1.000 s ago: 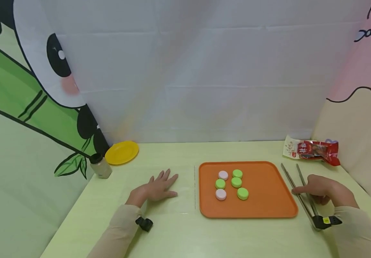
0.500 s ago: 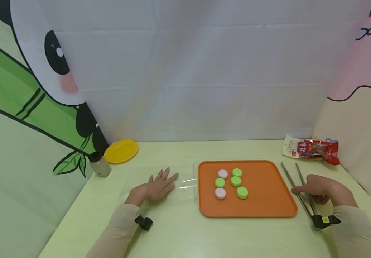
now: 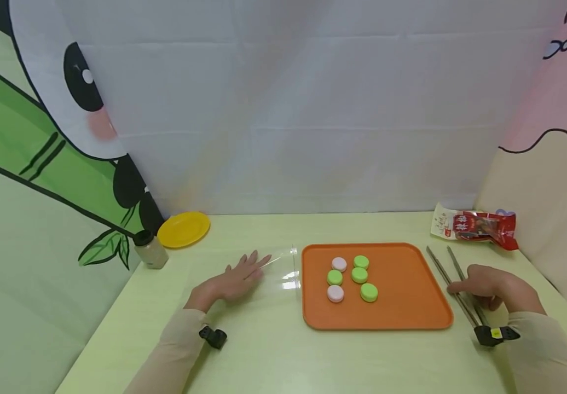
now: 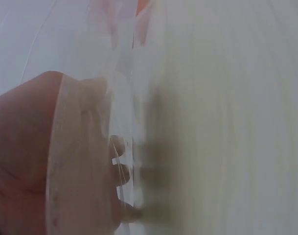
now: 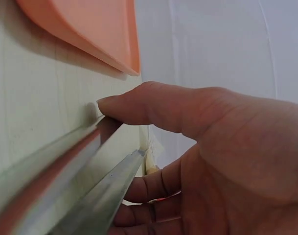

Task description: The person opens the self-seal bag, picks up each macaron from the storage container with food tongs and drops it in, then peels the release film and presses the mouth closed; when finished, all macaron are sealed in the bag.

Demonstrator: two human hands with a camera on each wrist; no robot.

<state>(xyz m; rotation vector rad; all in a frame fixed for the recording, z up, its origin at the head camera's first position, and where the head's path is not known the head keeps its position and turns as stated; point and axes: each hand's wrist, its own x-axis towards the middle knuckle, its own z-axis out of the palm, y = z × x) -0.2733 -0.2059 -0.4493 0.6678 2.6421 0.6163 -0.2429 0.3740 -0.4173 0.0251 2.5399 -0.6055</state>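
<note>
Left hand [image 3: 234, 280] lay over clear sheet [image 3: 290, 280] left of orange tray [image 3: 411, 312], fingers straight; sheet's glare newly brightened, so I judged it lifting off desk [image 3: 372, 361]. Right hand [image 3: 495, 287] had grip curled round part-spread tongs [image 3: 439, 265].

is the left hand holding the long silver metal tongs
No, the right hand holds the long silver metal tongs beside the flat orange tray.

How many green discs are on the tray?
4 on the tray: left column's middle disc; right column's far disc, central disc and near disc. None seems hidden.
</note>
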